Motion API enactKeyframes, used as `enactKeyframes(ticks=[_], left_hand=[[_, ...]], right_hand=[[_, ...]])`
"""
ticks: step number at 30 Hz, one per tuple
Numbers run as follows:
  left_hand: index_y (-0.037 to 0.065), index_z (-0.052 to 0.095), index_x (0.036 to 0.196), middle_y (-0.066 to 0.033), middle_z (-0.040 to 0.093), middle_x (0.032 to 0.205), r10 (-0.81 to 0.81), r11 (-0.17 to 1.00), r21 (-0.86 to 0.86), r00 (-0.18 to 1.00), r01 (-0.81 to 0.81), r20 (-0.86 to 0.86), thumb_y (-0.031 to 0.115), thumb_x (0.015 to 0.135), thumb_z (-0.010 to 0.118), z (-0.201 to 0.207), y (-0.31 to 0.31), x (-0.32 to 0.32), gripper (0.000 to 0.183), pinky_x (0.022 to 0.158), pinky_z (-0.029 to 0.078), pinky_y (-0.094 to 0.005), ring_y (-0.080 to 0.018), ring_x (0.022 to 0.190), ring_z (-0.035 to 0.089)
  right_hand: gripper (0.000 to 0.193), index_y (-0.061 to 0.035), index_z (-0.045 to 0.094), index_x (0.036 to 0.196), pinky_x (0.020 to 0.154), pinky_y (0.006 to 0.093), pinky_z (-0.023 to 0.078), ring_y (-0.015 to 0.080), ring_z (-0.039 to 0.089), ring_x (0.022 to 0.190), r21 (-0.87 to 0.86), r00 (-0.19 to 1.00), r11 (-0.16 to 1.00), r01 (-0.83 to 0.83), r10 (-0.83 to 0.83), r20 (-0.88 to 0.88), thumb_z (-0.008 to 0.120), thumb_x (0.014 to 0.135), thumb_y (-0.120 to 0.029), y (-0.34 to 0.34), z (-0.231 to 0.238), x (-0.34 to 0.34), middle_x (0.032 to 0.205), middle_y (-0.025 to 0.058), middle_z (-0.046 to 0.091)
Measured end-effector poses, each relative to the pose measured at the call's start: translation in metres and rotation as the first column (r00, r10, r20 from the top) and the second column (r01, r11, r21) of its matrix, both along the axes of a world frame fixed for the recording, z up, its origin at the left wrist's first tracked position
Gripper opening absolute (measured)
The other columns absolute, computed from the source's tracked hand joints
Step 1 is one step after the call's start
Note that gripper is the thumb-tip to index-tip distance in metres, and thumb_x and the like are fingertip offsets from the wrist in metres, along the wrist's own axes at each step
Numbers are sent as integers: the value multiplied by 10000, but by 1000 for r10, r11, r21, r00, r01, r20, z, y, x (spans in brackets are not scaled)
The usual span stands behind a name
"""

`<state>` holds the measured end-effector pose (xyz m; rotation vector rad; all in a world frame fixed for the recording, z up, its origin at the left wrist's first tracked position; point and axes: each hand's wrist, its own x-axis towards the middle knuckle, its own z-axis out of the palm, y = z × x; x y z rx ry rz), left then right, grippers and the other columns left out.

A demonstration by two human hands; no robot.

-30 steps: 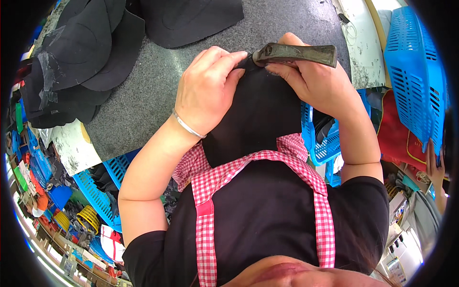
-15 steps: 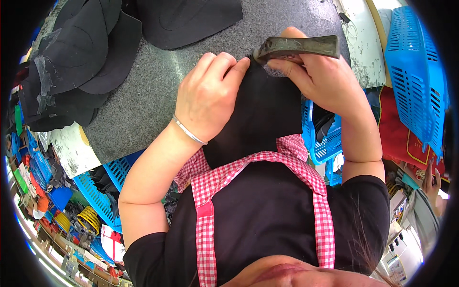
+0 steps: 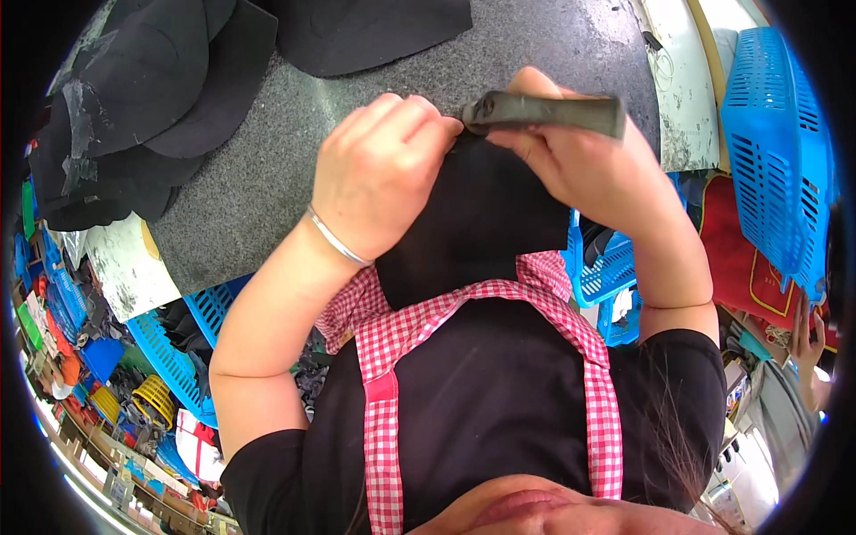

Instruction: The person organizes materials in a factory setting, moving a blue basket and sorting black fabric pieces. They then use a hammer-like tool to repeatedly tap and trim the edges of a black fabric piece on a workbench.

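The black sheet [image 3: 481, 201] lies between the two forearms, its far edge on the worktable and its near end down by the checked apron [image 3: 385, 464]. At that far edge, the left hand [image 3: 379, 165], a silver bracelet [image 3: 337, 239] at its wrist, is closed on the sheet with bent fingers, while the right hand [image 3: 580, 165] grips a hammer [image 3: 553, 111] just beside it, the rounded end of the head close to the left fingertips. The worktable [image 3: 267, 192] has a dark grey, speckled top, with pale, stained boards showing at both sides. Overlapping black pieces [image 3: 143, 80], with clear tape on some, are piled at the left, and a larger black panel [image 3: 374, 31] lies beyond the hands. A blue basket [image 3: 771, 160] stands at the right above red cloth [image 3: 744, 259]; another blue basket [image 3: 174, 352] sits low at the left, near a yellow basket [image 3: 156, 399]. At the far right, another person's hand [image 3: 810, 343] shows near the rim. The hammer's handle is hidden behind its head and the hand, and the left thumb is out of sight. The panel is cut off at the top, and the crowded room at the left bends into small, indistinct shapes.
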<state>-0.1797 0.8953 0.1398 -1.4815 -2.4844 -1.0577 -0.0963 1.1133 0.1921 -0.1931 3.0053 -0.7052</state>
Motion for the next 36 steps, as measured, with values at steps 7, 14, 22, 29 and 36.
enactKeyframes(ticks=[7,14,22,29,36], left_hand=[[72,739,920,-55,703,890,-50,997,-54,998,49,-26,47,787,792,4,-16,-7,145,740,565,-375,-265,840,686],[78,738,916,-30,676,887,-109,993,-61,987,102,-120,72,783,779,5,-36,-13,140,717,566,-362,-236,824,673],[79,736,903,-16,656,861,-110,994,-11,993,110,-44,78,770,795,3,-61,-21,146,723,570,-342,-214,823,660],[26,756,905,-63,680,922,-105,994,4,980,107,-168,6,686,833,1,-74,-6,233,675,555,-385,-269,806,659],[84,780,1127,-74,749,1194,-348,937,-68,890,344,-294,118,805,687,3,-72,48,337,916,591,-367,-249,1073,726]], right_hand=[[175,-52,668,1028,644,444,526,372,674,751,-16,997,997,-70,70,-18,742,970,-200,-13,-2,-2,839,151,654],[195,-62,638,1039,627,457,525,397,664,730,-23,994,993,-112,112,-10,749,960,-202,-26,2,-8,805,151,651],[249,-91,567,1007,507,462,539,370,694,611,-36,976,980,-195,191,-101,727,961,-275,-35,-3,-15,648,130,637],[286,-66,557,1016,573,463,520,406,664,695,-56,976,976,-209,204,-80,780,925,-221,-47,1,-16,761,148,644],[309,-58,652,1199,519,434,563,332,722,632,-14,935,953,-304,295,-194,662,995,-289,-53,-21,-27,658,112,658]])
